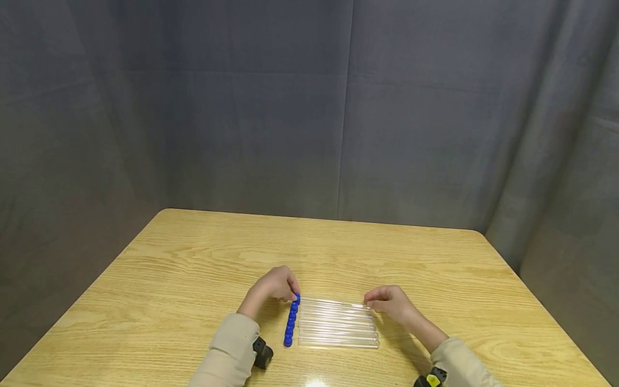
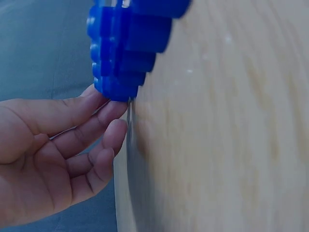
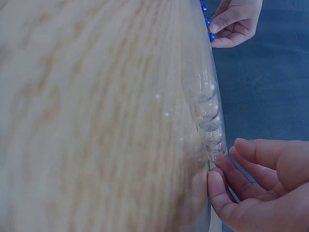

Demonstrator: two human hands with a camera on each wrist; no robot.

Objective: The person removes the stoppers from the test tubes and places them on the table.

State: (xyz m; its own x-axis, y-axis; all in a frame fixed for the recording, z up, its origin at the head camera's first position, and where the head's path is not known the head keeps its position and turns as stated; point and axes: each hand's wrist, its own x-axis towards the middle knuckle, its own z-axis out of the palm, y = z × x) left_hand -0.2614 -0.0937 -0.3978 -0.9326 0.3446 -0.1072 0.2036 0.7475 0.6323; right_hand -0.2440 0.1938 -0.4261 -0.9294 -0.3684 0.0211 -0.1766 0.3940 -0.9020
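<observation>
Several clear test tubes (image 1: 338, 324) lie side by side on the table, their rounded ends to the right. Along their left ends runs a row of blue caps (image 1: 290, 321), a narrow gap between caps and tubes in the head view. My left hand (image 1: 278, 283) pinches the farthest cap (image 2: 118, 92) between thumb and fingers; its other fingers curl loosely below. At the opposite side, my right hand (image 1: 394, 303) holds the rounded end of the farthest tube (image 3: 216, 157) at its fingertips. Beyond the tubes, the right wrist view also shows the left hand at the caps.
The wood-grain table (image 1: 193, 258) has rounded far corners. A dark grey curtain (image 1: 261, 134) hangs behind it and along both sides. A black wrist camera (image 1: 263, 353) is strapped over the left sleeve, another (image 1: 427, 380) over the right.
</observation>
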